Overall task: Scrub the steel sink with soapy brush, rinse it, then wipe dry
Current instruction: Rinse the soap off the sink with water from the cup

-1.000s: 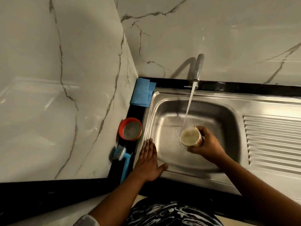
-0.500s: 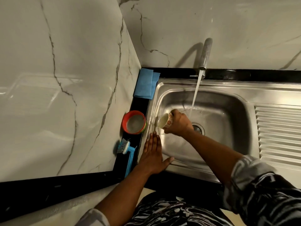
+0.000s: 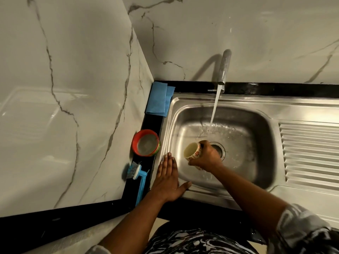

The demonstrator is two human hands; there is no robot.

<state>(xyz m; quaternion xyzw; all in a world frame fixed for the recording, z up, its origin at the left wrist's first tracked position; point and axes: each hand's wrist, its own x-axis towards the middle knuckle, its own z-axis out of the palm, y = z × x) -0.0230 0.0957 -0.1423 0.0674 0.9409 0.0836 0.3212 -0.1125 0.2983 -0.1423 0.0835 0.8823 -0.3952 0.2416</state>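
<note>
The steel sink [image 3: 260, 125] fills the middle right, and water runs from the tap [image 3: 224, 68] onto the basin floor near the drain. My right hand [image 3: 206, 158] grips a small patterned cup [image 3: 192, 150], tipped on its side with its mouth facing left, low in the basin. My left hand [image 3: 167, 177] rests flat with straight fingers on the sink's front-left rim. On the black ledge left of the sink lies a blue brush [image 3: 138, 176], bristles toward the wall. A folded blue cloth [image 3: 159, 99] sits at the sink's back-left corner.
A red-rimmed round container [image 3: 145, 143] stands on the black ledge between cloth and brush. The ribbed drainboard [image 3: 310, 153] extends to the right of the basin. Marble walls close in at the left and behind. The black counter edge runs along the front.
My right hand took the cup out from under the stream and tipped it toward the basin's left side. The stream now falls straight into the basin. My left hand stayed on the rim.
</note>
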